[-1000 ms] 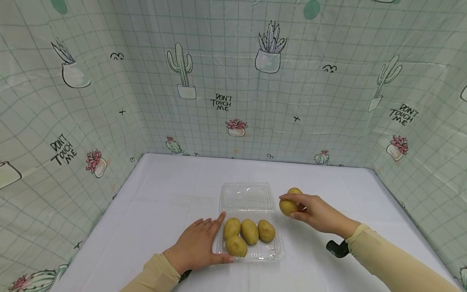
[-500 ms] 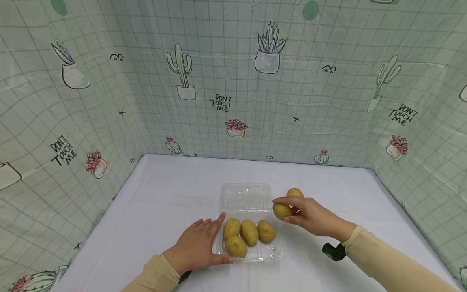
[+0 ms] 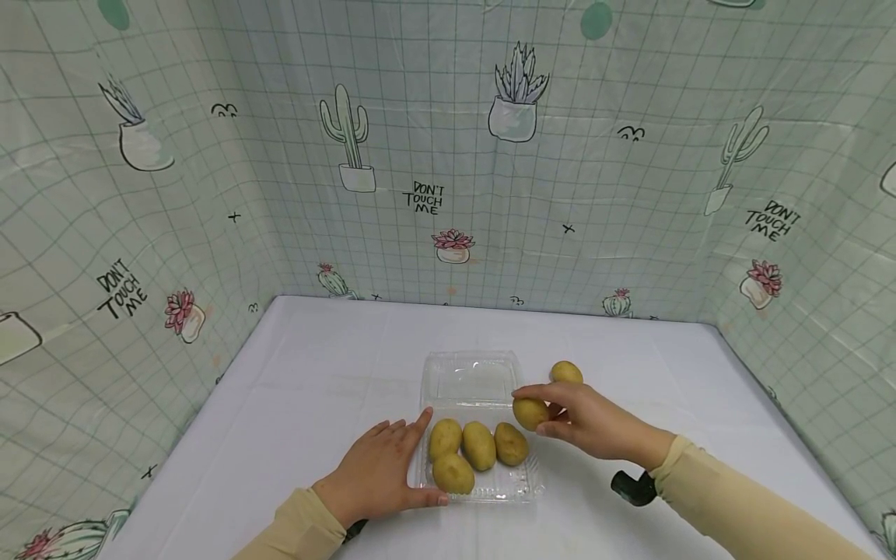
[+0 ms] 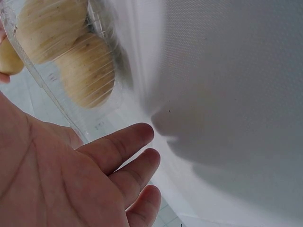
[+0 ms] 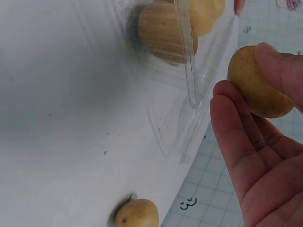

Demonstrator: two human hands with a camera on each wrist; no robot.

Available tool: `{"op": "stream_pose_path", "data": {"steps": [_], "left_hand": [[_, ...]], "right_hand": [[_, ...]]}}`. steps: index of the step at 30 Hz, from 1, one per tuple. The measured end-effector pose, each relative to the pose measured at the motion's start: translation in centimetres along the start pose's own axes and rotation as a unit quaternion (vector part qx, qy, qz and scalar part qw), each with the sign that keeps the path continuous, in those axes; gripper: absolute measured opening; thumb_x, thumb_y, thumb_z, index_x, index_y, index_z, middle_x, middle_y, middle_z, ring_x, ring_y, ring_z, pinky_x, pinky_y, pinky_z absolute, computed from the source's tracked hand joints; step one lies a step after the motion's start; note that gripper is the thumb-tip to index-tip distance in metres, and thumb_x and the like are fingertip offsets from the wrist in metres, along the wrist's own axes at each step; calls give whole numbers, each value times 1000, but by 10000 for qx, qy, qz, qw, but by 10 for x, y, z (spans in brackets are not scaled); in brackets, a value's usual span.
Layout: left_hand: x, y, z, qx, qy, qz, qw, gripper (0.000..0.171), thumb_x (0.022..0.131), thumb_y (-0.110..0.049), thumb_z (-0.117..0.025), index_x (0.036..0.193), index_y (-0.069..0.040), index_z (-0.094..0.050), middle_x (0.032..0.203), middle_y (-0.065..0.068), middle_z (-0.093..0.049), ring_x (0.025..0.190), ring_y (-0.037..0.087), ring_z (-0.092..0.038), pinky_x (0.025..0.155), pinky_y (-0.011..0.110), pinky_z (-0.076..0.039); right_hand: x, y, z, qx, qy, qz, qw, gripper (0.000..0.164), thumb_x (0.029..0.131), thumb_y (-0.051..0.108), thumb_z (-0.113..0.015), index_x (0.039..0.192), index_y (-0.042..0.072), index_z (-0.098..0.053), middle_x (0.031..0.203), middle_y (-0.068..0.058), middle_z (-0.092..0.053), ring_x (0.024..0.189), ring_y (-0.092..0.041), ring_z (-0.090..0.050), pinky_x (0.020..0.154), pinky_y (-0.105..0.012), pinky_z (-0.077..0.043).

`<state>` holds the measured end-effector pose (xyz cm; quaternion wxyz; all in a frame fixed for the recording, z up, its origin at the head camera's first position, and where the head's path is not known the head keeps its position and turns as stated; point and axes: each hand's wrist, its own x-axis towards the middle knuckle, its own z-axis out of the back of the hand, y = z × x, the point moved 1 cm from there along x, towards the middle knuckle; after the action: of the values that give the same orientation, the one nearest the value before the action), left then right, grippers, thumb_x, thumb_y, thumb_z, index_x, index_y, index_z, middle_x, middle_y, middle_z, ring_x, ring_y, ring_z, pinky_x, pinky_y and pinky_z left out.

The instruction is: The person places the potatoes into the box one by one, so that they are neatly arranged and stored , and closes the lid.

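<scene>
A clear plastic clamshell box [image 3: 500, 488] lies with its lid [image 3: 470, 378] folded back, and several potatoes [image 3: 479, 446] sit in its base. My right hand [image 3: 595, 420] pinches one potato [image 3: 530, 414] between thumb and fingers, above the box's back right corner. In the right wrist view this held potato [image 5: 258, 82] is well above the table. My left hand [image 3: 378, 470] spreads along the box's left side, forefinger at the hinge end and thumb at the front edge. The left wrist view shows its fingers [image 4: 125, 146] extended beside the box wall.
One loose potato [image 3: 566, 372] rests on the white table [image 3: 336, 350], behind my right hand. Under the right wrist a dark green curved piece [image 3: 633, 488] shows. A patterned cloth [image 3: 448, 155] walls the table at the back and sides.
My right hand has carried the potato left and slightly toward me, from beside the loose potato to over the box's edge. The left hand has stayed in place.
</scene>
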<state>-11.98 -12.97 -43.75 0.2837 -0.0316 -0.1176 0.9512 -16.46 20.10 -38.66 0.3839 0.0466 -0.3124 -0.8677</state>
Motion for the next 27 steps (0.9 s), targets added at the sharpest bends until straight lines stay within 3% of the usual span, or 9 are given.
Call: {"op": "stream_pose_path", "data": {"steps": [27], "left_hand": [[1,0,-1,37,-9,-11,10000,115,78,-86,-51,157,-5,-28,142,16,-54,128,34,-52,109,50,-36]], "right_hand": [[9,10,-17,171,325,370,9986,51,91,10,-73,139,12,-58,133,1,-61,96,-9,-62,82,-28,-55]]}}
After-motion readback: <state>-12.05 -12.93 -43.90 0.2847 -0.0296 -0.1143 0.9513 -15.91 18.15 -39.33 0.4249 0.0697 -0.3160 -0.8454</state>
